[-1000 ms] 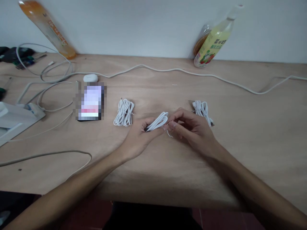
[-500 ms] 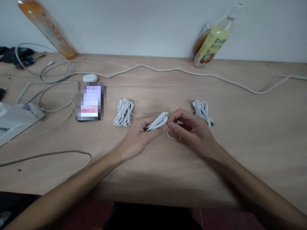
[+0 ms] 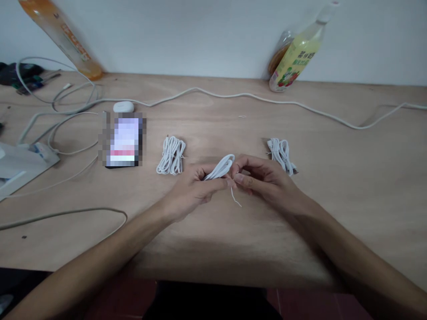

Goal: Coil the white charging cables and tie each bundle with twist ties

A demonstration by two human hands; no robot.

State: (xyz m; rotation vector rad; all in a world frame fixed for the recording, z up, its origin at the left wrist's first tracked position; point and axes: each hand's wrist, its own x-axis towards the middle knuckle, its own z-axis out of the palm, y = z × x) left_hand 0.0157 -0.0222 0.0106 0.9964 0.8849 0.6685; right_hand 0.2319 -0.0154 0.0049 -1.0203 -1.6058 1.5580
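Observation:
Folded loops of a white cable [image 3: 220, 168] stick out of my left hand [image 3: 193, 189], which is closed around the bundle with the thumb on the near side. A thin white twist tie [image 3: 235, 198] hangs down just below the left thumb tip. My right hand [image 3: 263, 178] pinches close by, thumb and forefinger pressed together on what looks like the tie's other end; the fingers partly hide it. Two more tied bundles lie on the table: one white cable bundle [image 3: 171, 155] left of my hands, another white cable bundle [image 3: 282, 155] behind my right hand.
A phone [image 3: 124, 140] and a white earbud case [image 3: 123, 107] lie at the left. A long white cord [image 3: 247, 94] crosses the back. Along the wall stand an orange bottle [image 3: 66, 40] and a yellow bottle [image 3: 296, 55]. A white holder [image 3: 23, 166] is at far left.
The hanging tie end now points more steeply down and reaches lower. My right fingers have shifted slightly at the tie. The left hand keeps its hold on the cable.

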